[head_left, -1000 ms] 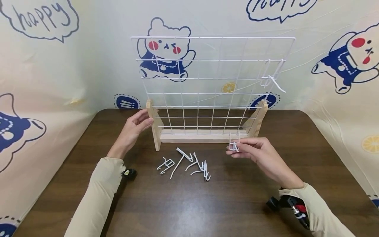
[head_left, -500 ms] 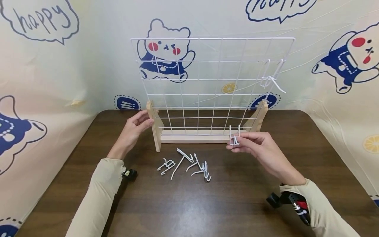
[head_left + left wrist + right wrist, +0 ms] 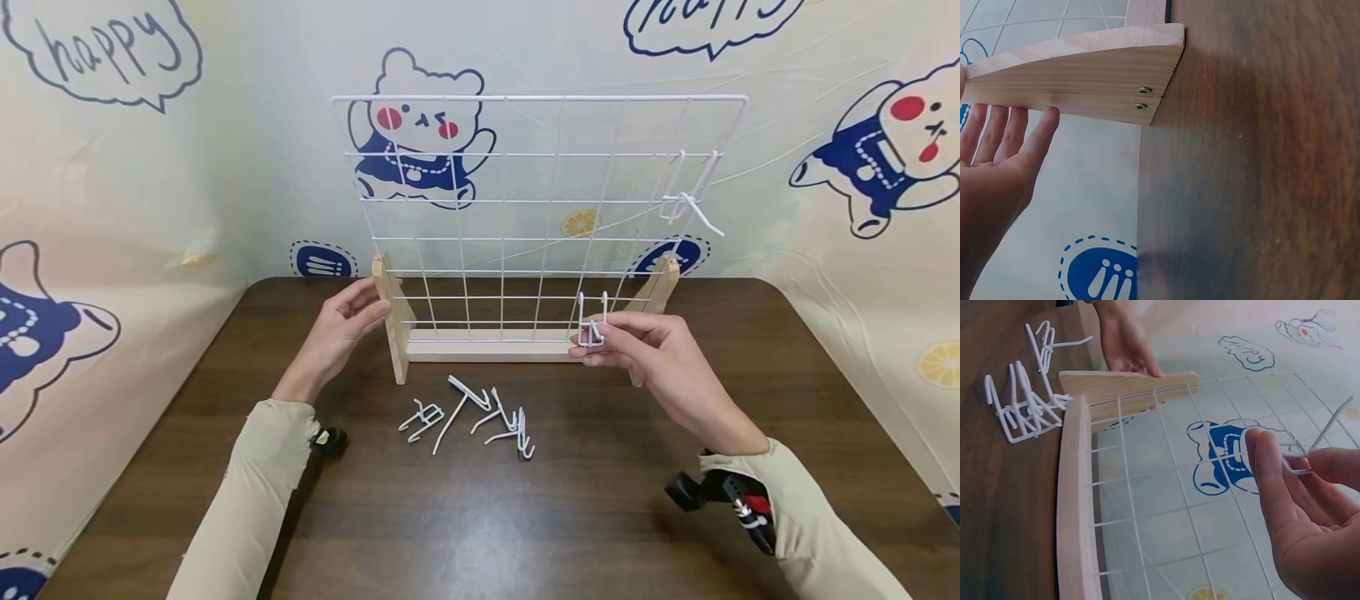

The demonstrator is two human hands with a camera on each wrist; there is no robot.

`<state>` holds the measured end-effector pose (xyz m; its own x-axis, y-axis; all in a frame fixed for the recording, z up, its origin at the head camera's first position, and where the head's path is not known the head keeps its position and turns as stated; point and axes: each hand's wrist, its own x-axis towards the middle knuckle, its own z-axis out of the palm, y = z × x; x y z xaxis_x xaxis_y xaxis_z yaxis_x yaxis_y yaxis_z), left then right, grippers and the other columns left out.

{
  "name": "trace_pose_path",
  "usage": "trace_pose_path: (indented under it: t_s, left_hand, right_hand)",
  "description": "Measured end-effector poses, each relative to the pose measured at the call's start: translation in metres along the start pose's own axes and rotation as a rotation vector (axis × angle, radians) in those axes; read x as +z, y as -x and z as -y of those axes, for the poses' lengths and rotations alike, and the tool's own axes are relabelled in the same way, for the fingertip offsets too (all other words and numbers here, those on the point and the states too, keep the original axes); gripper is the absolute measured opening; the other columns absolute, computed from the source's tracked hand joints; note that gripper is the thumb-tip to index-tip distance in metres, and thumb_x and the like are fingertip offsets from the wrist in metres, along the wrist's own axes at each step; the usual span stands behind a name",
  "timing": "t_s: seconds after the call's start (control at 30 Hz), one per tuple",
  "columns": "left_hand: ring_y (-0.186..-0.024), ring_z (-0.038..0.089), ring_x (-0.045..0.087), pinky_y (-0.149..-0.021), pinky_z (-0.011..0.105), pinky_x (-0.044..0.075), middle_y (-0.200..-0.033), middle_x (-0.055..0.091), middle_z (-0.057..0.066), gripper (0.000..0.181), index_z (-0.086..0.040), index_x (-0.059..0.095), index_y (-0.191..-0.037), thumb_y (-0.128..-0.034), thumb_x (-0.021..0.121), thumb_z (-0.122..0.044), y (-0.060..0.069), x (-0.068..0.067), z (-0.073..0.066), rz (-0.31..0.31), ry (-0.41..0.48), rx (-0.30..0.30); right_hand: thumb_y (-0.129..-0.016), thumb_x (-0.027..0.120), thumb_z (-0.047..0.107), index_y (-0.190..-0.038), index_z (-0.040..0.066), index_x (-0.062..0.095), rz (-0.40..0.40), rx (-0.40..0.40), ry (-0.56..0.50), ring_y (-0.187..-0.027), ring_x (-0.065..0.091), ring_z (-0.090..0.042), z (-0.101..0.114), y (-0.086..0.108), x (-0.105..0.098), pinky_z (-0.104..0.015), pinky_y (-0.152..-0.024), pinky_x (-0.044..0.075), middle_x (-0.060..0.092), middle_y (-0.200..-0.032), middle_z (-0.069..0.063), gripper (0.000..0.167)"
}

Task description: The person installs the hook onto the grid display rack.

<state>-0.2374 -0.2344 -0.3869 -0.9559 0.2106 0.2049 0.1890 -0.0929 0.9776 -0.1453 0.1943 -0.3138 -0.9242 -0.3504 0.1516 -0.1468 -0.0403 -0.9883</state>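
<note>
A white wire grid [image 3: 540,98] stands upright in a wooden stand [image 3: 487,352]. My left hand [image 3: 333,333] holds the stand's left side panel [image 3: 1085,78], the thumb at the front edge and the fingers at the back edge. Pinched in my right hand [image 3: 656,346] is a white wire hook [image 3: 591,335], its two prongs pointing up in front of the grid's lower right part. Whether this hook touches the grid cannot be made out. Another white hook [image 3: 682,200] hangs at the grid's upper right. Several loose white hooks [image 3: 468,400] lie on the table before the stand.
The brown wooden table [image 3: 480,517] ends at a rear edge just behind the stand. A printed cloth [image 3: 247,167] with bears and lettering covers the walls around it. Black straps [image 3: 686,492] with cameras sit on both wrists.
My right hand has risen steadily with the hook, up and slightly left, from below the base bar to in front of the lower grid rows. The left hand stays put.
</note>
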Motion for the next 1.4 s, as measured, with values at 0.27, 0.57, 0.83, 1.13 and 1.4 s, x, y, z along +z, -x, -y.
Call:
trace_pose_path:
  t_s: [0.27,0.57,0.83,1.13,1.4]
  left_hand:
    - [-0.121,0.021,0.057,-0.097,0.025,0.052,-0.138,0.055,0.011,0.048,-0.007,0.048,-0.145,-0.0991,0.062,-0.010,0.000,0.000,-0.001,0.005,0.000,-0.030]
    - [-0.121,0.024,0.057,-0.096,0.027,0.053,-0.139,0.056,0.011,0.046,-0.008,0.050,-0.144,-0.0990,0.062,-0.009,0.001,-0.001,-0.001,0.013,0.012,-0.020]
    - [-0.121,0.023,0.056,-0.096,0.028,0.053,-0.140,0.053,0.014,0.047,-0.009,0.049,-0.145,-0.0992,0.062,-0.010,0.001,0.000,-0.001,0.009,0.003,-0.034]
    - [-0.123,0.023,0.054,-0.097,0.029,0.052,-0.143,0.050,0.016,0.049,-0.008,0.047,-0.146,-0.0995,0.062,-0.011,0.001,0.000,-0.002,0.007,-0.008,-0.035]
    - [-0.123,0.023,0.054,-0.097,0.029,0.052,-0.142,0.050,0.015,0.050,-0.008,0.045,-0.147,-0.1000,0.061,-0.011,0.001,-0.001,-0.001,0.005,-0.022,-0.044]
  right_hand:
    - [-0.100,0.062,0.014,-0.122,-0.009,0.064,-0.024,-0.040,-0.044,-0.096,0.072,-0.029,0.012,-0.007,0.004,-0.024,-0.073,0.060,0.073,-0.107,-0.017,0.033]
    - [-0.100,0.061,0.011,-0.122,-0.008,0.064,-0.021,-0.105,-0.060,-0.098,0.072,-0.031,0.020,-0.016,0.006,-0.038,-0.089,0.057,0.071,-0.111,-0.021,0.030]
    - [-0.100,0.059,0.007,-0.123,-0.011,0.063,-0.014,-0.156,-0.097,-0.097,0.072,-0.032,0.028,-0.025,0.009,-0.038,-0.088,0.058,0.071,-0.109,-0.024,0.029]
    - [-0.099,0.062,0.007,-0.123,-0.009,0.064,-0.042,-0.170,-0.105,-0.097,0.071,-0.034,0.040,-0.036,0.009,-0.038,-0.086,0.058,0.071,-0.110,-0.022,0.029]
    - [-0.099,0.062,0.011,-0.122,-0.013,0.062,-0.038,-0.225,-0.145,-0.095,0.072,-0.033,0.045,-0.048,0.010,-0.039,-0.086,0.058,0.069,-0.109,-0.026,0.033]
